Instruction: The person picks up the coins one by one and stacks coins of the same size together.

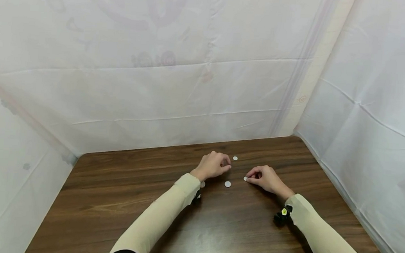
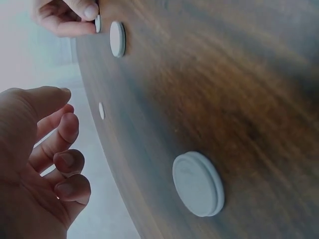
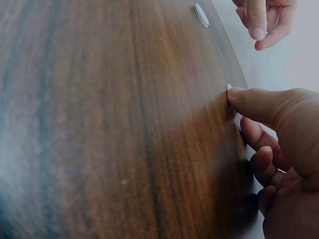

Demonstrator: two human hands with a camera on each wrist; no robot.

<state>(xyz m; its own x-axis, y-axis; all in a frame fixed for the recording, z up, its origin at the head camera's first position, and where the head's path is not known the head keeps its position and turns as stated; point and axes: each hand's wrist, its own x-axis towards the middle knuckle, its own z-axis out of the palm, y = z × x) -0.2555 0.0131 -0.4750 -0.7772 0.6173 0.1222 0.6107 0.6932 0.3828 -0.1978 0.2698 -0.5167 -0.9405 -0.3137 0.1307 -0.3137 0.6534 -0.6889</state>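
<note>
My right hand (image 1: 267,179) pinches a small round white disc (image 1: 245,179) between thumb and finger, low over the tabletop. In the right wrist view only a thin edge of that disc (image 3: 229,87) shows past the thumb. My left hand (image 1: 214,165) hovers above the table, fingers loosely bent and holding nothing. Beyond its fingertips lies a second disc (image 1: 235,158). Another disc (image 1: 228,184) lies between the hands, on the near side. Beside the left wrist sits one more disc (image 1: 202,184), partly hidden by the sleeve; its raised rim (image 2: 214,174) shows in the left wrist view.
The dark brown wood-grain table (image 1: 120,199) has rounded far corners. White cloth (image 1: 155,92) hangs along its far edge and at both sides. Dark wrist cameras (image 1: 280,217) sit at the pale sleeves.
</note>
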